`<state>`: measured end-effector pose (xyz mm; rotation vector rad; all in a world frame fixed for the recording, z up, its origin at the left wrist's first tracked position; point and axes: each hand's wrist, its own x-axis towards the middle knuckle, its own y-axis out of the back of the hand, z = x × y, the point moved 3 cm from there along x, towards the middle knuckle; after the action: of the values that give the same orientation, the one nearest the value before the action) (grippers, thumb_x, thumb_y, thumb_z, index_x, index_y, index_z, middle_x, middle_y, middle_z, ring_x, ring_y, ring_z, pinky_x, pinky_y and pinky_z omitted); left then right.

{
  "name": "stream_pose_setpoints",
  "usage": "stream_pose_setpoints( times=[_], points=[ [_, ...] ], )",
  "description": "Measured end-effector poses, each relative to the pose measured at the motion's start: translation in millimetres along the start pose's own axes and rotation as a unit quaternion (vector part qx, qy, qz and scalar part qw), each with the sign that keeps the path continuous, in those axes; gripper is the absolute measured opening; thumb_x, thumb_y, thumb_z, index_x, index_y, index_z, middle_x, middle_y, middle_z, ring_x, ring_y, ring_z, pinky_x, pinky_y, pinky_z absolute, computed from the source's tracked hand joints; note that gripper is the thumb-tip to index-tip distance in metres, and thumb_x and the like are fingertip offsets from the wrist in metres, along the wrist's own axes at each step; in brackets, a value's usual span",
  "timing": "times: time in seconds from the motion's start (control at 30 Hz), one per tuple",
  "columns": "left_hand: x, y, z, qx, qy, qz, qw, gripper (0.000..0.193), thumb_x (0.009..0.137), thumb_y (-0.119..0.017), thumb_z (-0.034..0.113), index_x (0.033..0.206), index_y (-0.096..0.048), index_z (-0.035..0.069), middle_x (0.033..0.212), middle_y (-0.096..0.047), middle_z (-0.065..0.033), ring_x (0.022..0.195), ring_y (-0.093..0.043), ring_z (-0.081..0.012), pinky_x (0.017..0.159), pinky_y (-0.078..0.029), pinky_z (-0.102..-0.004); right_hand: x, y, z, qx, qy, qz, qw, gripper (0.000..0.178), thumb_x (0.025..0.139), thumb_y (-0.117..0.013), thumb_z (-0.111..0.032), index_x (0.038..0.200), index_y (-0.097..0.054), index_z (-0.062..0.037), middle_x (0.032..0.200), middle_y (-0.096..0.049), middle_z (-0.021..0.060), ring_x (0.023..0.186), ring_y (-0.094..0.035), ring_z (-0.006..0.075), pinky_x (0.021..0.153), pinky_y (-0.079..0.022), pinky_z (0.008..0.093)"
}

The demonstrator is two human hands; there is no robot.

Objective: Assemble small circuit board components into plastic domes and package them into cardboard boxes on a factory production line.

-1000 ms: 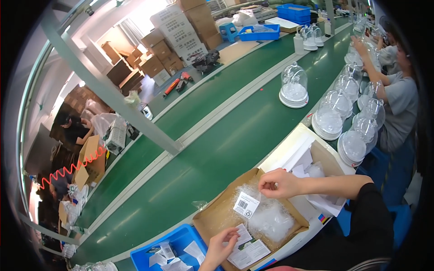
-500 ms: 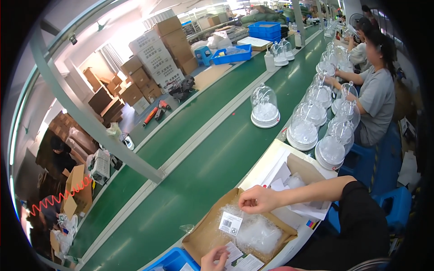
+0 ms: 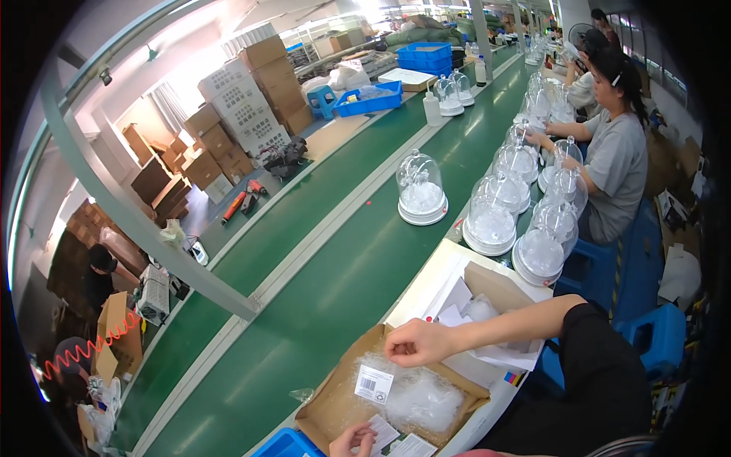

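Note:
My right hand (image 3: 417,343) hangs over a shallow brown cardboard tray (image 3: 320,415), its fingers curled into a pinch. Whatever is between the fingertips is too small to make out. Just below it lies a white tag (image 3: 373,385) with a barcode, on a heap of clear plastic strands (image 3: 426,400). At the lower edge is my left hand (image 3: 354,440), fingers bent together beside white printed cards (image 3: 383,433). Its grip is partly cut off by the frame, so what it holds is unclear.
A blue bin (image 3: 288,443) stands left of the tray; a white box (image 3: 499,293) with papers adjoins it on the right. Clear domes on white bases (image 3: 491,228) line the right side. One dome (image 3: 421,199) sits on the green conveyor (image 3: 304,305). A co-worker (image 3: 617,145) sits beyond.
The whole view has shifted, so the scene sits slightly further left. Both hands stay in nearly the same places over the tray, with similarly bent fingers.

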<state>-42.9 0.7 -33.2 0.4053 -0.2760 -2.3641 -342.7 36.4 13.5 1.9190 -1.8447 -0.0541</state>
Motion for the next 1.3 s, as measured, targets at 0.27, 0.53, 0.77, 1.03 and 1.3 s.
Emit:
stream_pose_setpoints(
  times=[0.27, 0.53, 0.77, 1.03, 1.3],
  points=[
    [-8.4, 4.0, 16.3, 0.009, 0.025, 0.026, 0.999, 0.018, 0.094, -0.057, 0.006, 0.111, -0.061, 0.001, 0.094, -0.068, -0.0082, 0.086, -0.064, -0.0171, 0.075, -0.052, -0.0288, 2.2, -1.8, 2.6, 0.005, -0.021, -0.008, 1.000, 0.010, 0.085, -0.065, -0.011, 0.090, -0.063, -0.0018, 0.076, -0.064, 0.0049, 0.065, -0.061, 0.0101, 0.059, -0.049, 0.0247],
    [3.4, 2.9, 23.1, 0.036, -0.042, -0.040, 0.998, 0.026, 0.092, -0.058, 0.005, 0.118, -0.058, 0.000, 0.096, -0.069, -0.0101, 0.091, -0.068, -0.0172, 0.082, -0.053, -0.0295, -2.9, -0.2, 9.4, -0.045, -0.033, 0.043, 0.998, 0.005, 0.073, -0.062, 0.002, 0.076, -0.062, -0.0023, 0.070, -0.062, 0.0051, 0.060, -0.060, 0.0114, 0.056, -0.048, 0.0239],
    [-2.1, 1.5, 25.3, 0.010, -0.044, -0.041, 0.998, 0.025, 0.093, -0.056, 0.005, 0.117, -0.057, 0.000, 0.093, -0.068, -0.0112, 0.088, -0.067, -0.0179, 0.078, -0.053, -0.0297, 0.5, -3.9, 12.7, -0.013, -0.034, 0.053, 0.998, 0.004, 0.074, -0.064, 0.001, 0.075, -0.061, -0.0009, 0.068, -0.060, 0.0041, 0.056, -0.056, 0.0091, 0.052, -0.045, 0.0216],
    [0.2, 2.8, 24.6, 0.028, -0.036, -0.045, 0.998, 0.026, 0.092, -0.057, 0.006, 0.117, -0.058, -0.001, 0.095, -0.068, -0.0115, 0.088, -0.067, -0.0186, 0.080, -0.053, -0.0298, 1.5, -2.6, 5.1, -0.018, -0.027, 0.053, 0.998, 0.004, 0.073, -0.062, 0.001, 0.072, -0.060, -0.0012, 0.068, -0.059, 0.0048, 0.057, -0.055, 0.0096, 0.052, -0.044, 0.0216],
    [-1.9, 4.4, 23.9, 0.037, -0.026, -0.041, 0.998, 0.025, 0.091, -0.058, 0.002, 0.116, -0.059, -0.002, 0.096, -0.068, -0.0097, 0.087, -0.066, -0.0150, 0.078, -0.053, -0.0283, 5.9, -5.8, 5.1, -0.015, -0.006, 0.016, 1.000, 0.004, 0.080, -0.064, -0.007, 0.082, -0.063, -0.0036, 0.067, -0.064, 0.0014, 0.056, -0.058, 0.0076, 0.052, -0.047, 0.0231]
  ],
)
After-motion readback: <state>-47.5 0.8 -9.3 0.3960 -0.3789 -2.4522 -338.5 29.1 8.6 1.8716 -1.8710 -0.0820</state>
